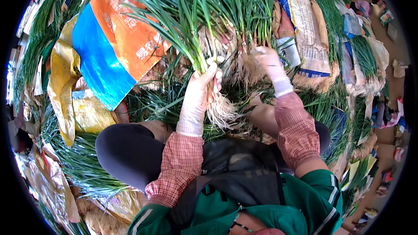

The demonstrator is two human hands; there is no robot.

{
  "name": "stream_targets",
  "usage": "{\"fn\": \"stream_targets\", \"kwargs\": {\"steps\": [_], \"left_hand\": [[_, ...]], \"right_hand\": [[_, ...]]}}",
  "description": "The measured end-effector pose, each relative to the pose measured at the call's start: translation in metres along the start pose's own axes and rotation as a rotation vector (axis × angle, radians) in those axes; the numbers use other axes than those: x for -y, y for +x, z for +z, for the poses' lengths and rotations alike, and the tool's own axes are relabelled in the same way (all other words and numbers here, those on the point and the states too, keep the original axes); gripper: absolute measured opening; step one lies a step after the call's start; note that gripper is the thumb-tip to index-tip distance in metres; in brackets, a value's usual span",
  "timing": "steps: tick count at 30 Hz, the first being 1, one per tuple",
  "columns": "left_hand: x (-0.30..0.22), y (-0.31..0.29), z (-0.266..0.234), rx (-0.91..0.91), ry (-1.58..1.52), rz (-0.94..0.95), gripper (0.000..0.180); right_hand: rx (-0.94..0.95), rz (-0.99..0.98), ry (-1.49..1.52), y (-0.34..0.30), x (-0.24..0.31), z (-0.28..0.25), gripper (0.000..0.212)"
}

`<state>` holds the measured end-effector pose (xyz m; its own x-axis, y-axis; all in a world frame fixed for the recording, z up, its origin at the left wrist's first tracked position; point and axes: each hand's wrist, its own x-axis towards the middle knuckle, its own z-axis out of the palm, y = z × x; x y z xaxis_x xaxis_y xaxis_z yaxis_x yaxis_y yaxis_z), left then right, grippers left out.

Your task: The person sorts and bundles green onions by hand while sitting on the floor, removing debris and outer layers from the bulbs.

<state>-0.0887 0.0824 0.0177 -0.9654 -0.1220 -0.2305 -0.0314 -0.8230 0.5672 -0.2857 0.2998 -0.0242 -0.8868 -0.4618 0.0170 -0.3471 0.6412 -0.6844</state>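
- In the head view, held a small bunch of green onions (198, 56) mid-frame, left hand (200, 88) wrapped round the lower stems, pale roots (223, 109) hanging below.
- Had the right hand (268, 62) near the stem bases of the larger heap (254, 13), upper centre; looked too blurred to tell whether closed on any.
- Seemed light, limp-leaved, firmer and perhaps slippery toward the bulbs (215, 60), easily bruised.
- Seemed best gripped just above the roots.

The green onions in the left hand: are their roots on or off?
On: pale, stringy roots hang from the onions below the left hand.
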Motion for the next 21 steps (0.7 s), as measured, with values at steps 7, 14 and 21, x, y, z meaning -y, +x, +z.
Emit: {"fn": "stream_targets", "kwargs": {"steps": [7,14,21], "left_hand": [[0.002,-0.004,0.001,0.013,-0.151,0.044,0.02],[0.02,0.001,0.01,-0.186,0.248,0.009,0.021],[0.031,0.0,-0.005,-0.245,0.253,0.022,0.026]], "right_hand": [[-0.187,0.097,0.33,-0.03,0.05,-0.048,0.027],[0.306,0.047,0.59,-0.102,0.096,0.044,0.021],[-0.235,0.375,0.875,-0.071,0.093,0.038,0.032]]}}
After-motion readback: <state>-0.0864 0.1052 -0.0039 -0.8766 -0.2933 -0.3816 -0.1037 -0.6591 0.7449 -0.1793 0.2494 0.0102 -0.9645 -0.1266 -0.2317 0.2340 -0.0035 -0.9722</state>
